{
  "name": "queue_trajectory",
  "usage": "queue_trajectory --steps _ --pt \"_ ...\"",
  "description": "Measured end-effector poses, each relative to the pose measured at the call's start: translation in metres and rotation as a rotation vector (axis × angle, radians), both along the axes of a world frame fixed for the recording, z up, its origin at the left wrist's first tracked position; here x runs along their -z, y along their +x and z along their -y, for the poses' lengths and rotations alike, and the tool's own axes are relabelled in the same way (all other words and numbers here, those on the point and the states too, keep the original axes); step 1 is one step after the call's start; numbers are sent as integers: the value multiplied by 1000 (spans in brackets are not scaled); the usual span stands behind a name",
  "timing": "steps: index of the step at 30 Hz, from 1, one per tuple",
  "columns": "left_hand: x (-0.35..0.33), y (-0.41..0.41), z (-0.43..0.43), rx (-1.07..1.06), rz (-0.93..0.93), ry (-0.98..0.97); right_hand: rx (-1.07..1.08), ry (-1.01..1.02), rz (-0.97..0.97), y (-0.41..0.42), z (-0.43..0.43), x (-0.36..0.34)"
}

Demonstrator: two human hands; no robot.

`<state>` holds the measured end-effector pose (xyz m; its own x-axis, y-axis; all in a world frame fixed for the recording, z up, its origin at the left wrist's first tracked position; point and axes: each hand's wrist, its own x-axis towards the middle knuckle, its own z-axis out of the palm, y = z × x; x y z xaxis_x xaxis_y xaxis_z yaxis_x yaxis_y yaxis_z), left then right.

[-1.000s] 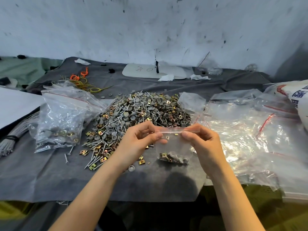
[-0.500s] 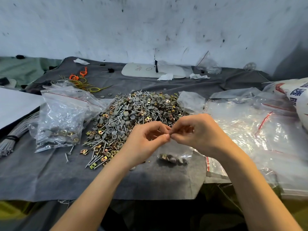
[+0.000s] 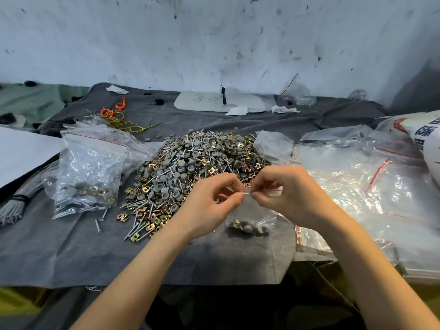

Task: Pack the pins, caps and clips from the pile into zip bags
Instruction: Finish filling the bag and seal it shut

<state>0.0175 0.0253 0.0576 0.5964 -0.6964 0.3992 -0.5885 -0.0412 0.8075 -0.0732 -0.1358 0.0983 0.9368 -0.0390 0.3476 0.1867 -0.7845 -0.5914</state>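
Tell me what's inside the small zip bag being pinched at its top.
At the bottom of the small zip bag lie a few grey caps and at least one brass clip. No pins show; any would be covered by the caps.

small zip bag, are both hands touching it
Touching. The head view shows the left hand and right hand each pinching the small zip bag at its top edge.

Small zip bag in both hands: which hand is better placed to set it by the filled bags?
Probably the left hand: the filled bags lie on its side, left of the pile.
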Motion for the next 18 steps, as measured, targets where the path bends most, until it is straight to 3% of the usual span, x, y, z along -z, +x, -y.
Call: queue_trajectory --steps 5,18 --pt "4 1 2 -7 121 55 -16 -6 -16 0 2 1" --pt "2 2 -3 -20 112 52 9 -52 58 -4 10 8"
